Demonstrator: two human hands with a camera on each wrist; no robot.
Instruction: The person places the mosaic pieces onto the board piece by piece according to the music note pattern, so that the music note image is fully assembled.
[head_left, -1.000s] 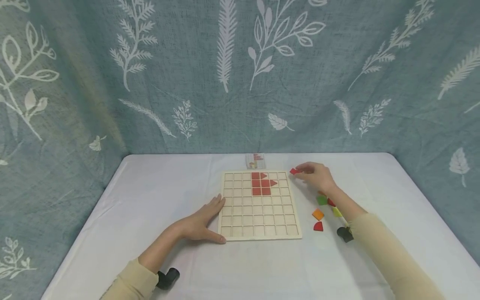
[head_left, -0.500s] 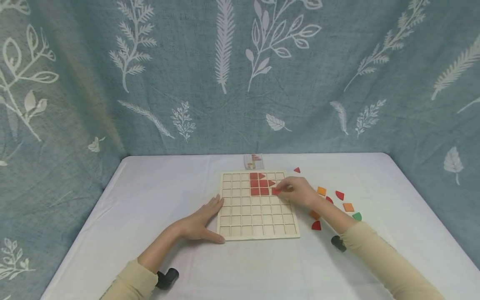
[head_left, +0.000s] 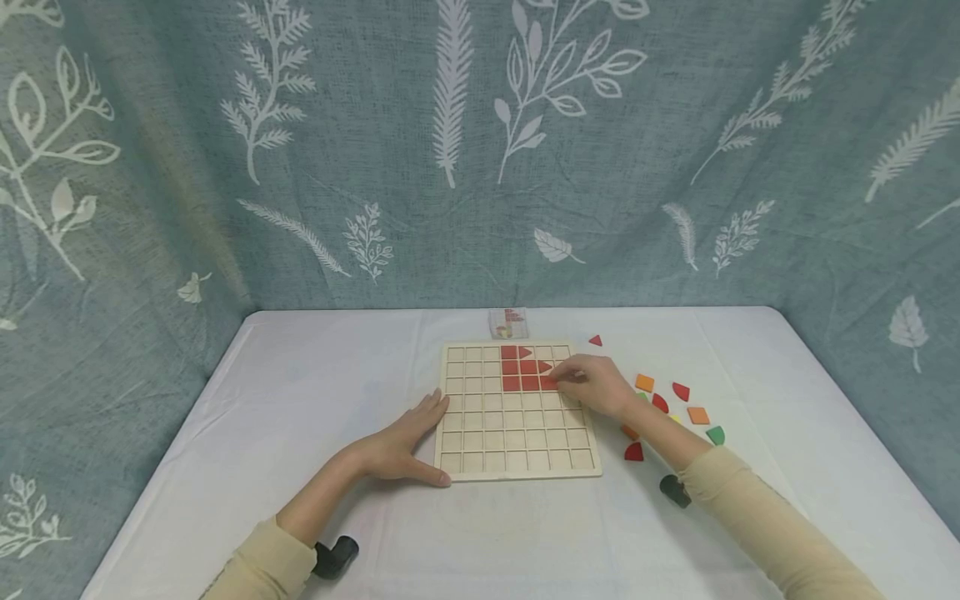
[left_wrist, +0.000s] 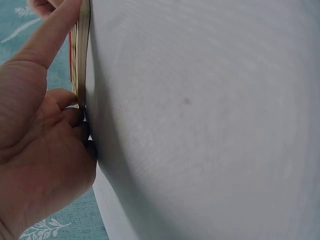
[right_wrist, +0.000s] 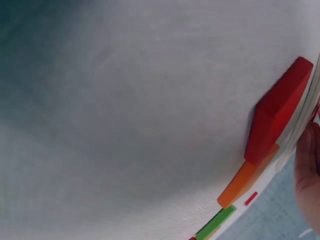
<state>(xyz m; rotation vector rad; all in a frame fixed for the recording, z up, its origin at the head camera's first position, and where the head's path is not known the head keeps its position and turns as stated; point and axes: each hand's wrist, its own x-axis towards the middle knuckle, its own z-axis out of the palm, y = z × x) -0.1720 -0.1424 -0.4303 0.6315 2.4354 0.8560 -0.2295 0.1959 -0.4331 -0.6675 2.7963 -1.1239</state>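
A pale wooden grid board (head_left: 495, 437) lies on the white table, with red square and triangle tiles (head_left: 521, 367) set in its upper middle cells. My right hand (head_left: 596, 385) reaches over the board's right side and pinches a red square tile (head_left: 549, 383) at the end of the third row, its fingertips right at the cell. Part of that tile is hidden by the fingers. My left hand (head_left: 401, 442) rests against the board's left edge, fingers stretched along the side and thumb at the near left corner. The left wrist view shows that hand (left_wrist: 40, 130) touching the board's side.
Loose orange, green, yellow and red tiles lie right of the board, among them an orange square (head_left: 698, 415) and a red quarter-round tile (right_wrist: 277, 110). A red triangle (head_left: 596, 340) lies near the far right corner. A small picture card (head_left: 508, 323) sits behind the board.
My right hand has moved from beyond the board's right corner onto the board with a red square tile, then slid it left beside the red row. The left hand has stayed put.
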